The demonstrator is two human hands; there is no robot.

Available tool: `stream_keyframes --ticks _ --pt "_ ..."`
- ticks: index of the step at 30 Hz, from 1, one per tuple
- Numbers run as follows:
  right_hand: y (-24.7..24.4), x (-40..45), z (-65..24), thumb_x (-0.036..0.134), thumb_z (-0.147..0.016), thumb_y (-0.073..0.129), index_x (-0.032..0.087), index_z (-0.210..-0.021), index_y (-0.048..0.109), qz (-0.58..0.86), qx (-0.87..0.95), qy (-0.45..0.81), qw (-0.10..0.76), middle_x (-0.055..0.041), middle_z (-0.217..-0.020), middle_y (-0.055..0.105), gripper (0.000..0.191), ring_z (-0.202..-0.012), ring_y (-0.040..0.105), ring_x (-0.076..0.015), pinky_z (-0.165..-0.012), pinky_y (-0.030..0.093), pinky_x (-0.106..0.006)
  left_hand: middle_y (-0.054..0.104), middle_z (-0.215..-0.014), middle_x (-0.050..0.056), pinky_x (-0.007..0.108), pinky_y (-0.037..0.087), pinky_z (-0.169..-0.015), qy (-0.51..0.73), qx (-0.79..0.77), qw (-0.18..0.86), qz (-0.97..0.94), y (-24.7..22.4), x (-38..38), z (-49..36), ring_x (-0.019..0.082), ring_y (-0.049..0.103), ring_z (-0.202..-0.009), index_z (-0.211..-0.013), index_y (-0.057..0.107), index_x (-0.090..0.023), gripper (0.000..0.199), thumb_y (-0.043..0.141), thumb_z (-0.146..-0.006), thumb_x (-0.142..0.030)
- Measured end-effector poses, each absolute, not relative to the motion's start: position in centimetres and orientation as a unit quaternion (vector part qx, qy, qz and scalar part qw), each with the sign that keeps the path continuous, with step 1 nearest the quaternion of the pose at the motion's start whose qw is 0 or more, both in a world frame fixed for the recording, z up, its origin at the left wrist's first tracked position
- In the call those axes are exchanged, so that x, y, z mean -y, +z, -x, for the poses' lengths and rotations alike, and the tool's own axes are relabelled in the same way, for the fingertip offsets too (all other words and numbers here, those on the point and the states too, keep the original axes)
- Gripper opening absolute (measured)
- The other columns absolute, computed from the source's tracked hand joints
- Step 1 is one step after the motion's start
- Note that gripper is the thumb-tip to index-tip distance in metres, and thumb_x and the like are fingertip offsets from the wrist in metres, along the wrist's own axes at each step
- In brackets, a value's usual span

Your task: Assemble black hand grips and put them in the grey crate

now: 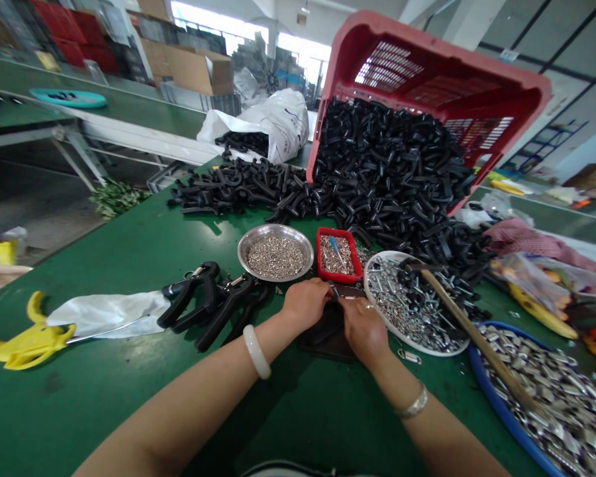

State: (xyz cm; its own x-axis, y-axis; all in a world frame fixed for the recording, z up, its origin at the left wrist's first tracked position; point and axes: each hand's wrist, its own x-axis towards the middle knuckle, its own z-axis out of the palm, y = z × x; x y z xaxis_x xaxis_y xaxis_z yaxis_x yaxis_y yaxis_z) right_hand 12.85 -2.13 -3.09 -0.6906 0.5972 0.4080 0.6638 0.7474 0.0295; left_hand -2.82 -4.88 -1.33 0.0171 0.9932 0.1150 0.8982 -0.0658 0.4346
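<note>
The left hand (305,303) and right hand (365,333) are nearly closed, their fingertips pinching a small dark piece (346,290) between them, though its exact form is hard to make out. Low, close-set wrists steady such fine work. Just beyond lie a red tray (340,232) of screws and a steel dish (308,252) of small silver fasteners; a white plate (430,351) of bolts sits beside the right hand on the green bench (79,411).

The left hand (305,303) and right hand (365,333) pinch a small shiny metal bit (334,290), just above a dark black piece (328,336) lying on the green surface (79,411).
</note>
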Motion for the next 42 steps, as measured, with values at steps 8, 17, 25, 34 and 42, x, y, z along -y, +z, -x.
stream_keyframes --ticks 8,17,25,34,42 --pt "-3.9 3.8 -14.0 0.003 -0.075 0.038 0.004 -0.118 0.047 0.318 0.928 -0.122 0.153 -0.0179 -0.104 0.060 0.044 -0.095 0.054 -0.0263 -0.081 0.046 -0.040 0.060 -0.090 0.000 0.024 0.043 -0.070 0.224 -0.655 0.078 -0.717 -1.9 4.5 2.5 0.015 0.056 -0.085 -0.086 0.063 -0.024 0.015 0.049 -0.081 -0.028" --pt "-5.7 3.8 -17.0 0.012 -0.083 0.038 0.014 -0.133 0.026 0.304 0.915 0.047 0.260 -0.0136 -0.128 0.044 0.052 -0.122 0.034 -0.0224 -0.097 0.037 -0.044 0.059 -0.095 -0.002 0.022 0.044 -0.073 0.253 -0.579 0.067 -0.772 -2.8 2.7 1.6 0.012 0.055 -0.084 -0.086 0.065 -0.023 0.017 0.049 -0.081 -0.024" --pt "-5.6 3.8 -17.5 0.012 -0.083 0.038 0.011 -0.130 0.032 0.304 0.913 0.092 0.257 -0.0136 -0.128 0.044 0.047 -0.125 0.030 -0.0216 -0.100 0.035 -0.043 0.059 -0.092 0.000 0.024 0.044 -0.076 0.199 -0.569 0.081 -0.794 -1.6 2.1 1.7 0.013 0.055 -0.084 -0.083 0.065 -0.021 0.014 0.052 -0.078 -0.020" --pt "-5.4 3.7 -17.6 0.014 -0.083 0.038 0.011 -0.128 0.036 0.311 0.907 0.123 0.255 -0.0133 -0.127 0.045 0.046 -0.125 0.031 -0.0219 -0.101 0.034 -0.043 0.052 -0.096 0.006 0.026 0.047 -0.064 0.088 -0.587 0.012 -0.804 -1.5 3.5 0.3 0.014 0.056 -0.074 -0.093 0.058 -0.016 0.026 0.033 -0.087 -0.023" --pt "-5.2 3.8 -17.8 0.014 -0.083 0.037 0.012 -0.128 0.037 0.310 0.905 0.125 0.264 -0.0127 -0.127 0.046 0.046 -0.124 0.033 -0.0218 -0.101 0.034 -0.043 0.051 -0.097 0.004 0.025 0.047 -0.062 0.074 -0.584 -0.007 -0.808 -2.1 3.6 0.5 0.014 0.057 -0.074 -0.096 0.056 -0.020 0.025 0.033 -0.087 -0.021"
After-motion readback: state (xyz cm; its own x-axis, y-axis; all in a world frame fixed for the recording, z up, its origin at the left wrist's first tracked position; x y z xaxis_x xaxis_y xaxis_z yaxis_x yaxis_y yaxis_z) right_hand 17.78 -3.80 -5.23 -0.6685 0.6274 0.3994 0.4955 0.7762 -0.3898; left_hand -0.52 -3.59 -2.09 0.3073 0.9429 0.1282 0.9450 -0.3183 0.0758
